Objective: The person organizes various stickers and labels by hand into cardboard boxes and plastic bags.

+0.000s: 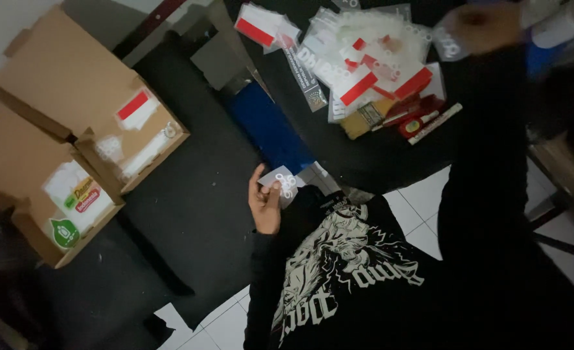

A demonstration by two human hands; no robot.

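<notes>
My left hand (265, 202) is close to my chest and pinches a small clear packet (282, 183) with white print on it. My right hand (482, 26), blurred, reaches out over the far right of the black table (378, 162); it seems to grip another clear printed packet (449, 43). Between the two hands, on the table, lies a pile of clear packets with red and white pieces (365, 58). My black shirt with a white print (339, 272) fills the bottom of the view.
A wooden-handled brush (363, 118), a red tube (423, 122) and a flat stick lie by the pile. A blue panel (271, 133) leans at the table's left edge. Open cardboard boxes (86, 136) sit at left on dark floor covering; white tiles (423, 201) show below.
</notes>
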